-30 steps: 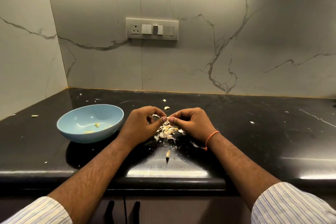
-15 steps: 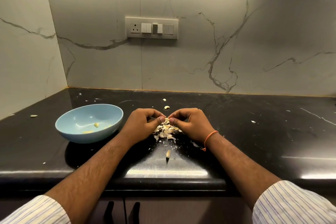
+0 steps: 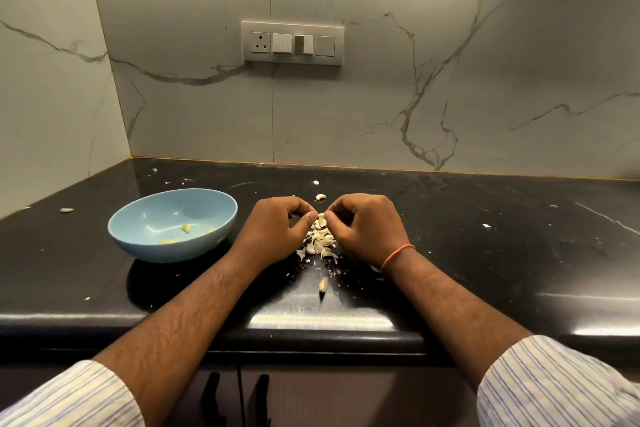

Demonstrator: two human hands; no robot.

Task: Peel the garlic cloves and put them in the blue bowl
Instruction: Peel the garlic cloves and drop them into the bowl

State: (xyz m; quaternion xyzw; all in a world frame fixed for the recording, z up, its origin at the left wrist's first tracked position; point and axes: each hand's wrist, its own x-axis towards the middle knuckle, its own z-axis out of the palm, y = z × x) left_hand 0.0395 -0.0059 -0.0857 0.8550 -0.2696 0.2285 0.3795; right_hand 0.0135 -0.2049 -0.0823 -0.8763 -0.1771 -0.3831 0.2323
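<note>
Far left on the black countertop [image 3: 485, 253] lies a stray clove [image 3: 67, 210]. Your blue bowl [image 3: 138, 239] sits left of centre, holding peeled cloves [image 3: 186, 228]. Your left hand [image 3: 277, 229] and right hand [image 3: 367, 229] pinch one garlic clove [image 3: 321, 217] between curled fingertips, above the pile of skins [image 3: 320, 241].

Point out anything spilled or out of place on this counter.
Bits of garlic skin are scattered across the black counter. One garlic clove lies alone far left, beyond the blue bowl, well away from the pile between the hands.
</note>
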